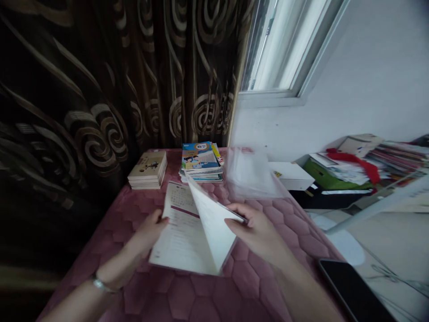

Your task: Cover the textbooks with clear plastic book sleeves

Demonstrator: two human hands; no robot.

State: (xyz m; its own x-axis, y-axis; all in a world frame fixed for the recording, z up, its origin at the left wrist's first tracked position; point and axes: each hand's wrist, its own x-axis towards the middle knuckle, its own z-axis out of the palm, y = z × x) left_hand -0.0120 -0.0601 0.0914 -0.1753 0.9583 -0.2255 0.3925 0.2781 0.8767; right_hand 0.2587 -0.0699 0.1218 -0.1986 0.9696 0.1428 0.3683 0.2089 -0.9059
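An open book (pixel 184 241) with printed white pages is held above the pink quilted cover, its bottom edge towards me. My left hand (pixel 152 230) grips its left edge, thumb lying on the page. On the other side my right hand (pixel 250 223) pinches the raised right-hand part between thumb and fingers, which stands tilted up from the left page. Some blur makes the print unreadable. Beyond the book lie a stack of colourful textbooks (pixel 201 161) and, to its left, a neat stack of beige books (pixel 147 170).
Clear plastic sheets or sleeves (pixel 251 174), blurred, lie at the back right. A dark phone (pixel 351 290) rests at the near right. Past the right edge are a white box (pixel 291 175) and a green container (pixel 325 172) with papers. A patterned curtain (pixel 134 80) hangs at the left.
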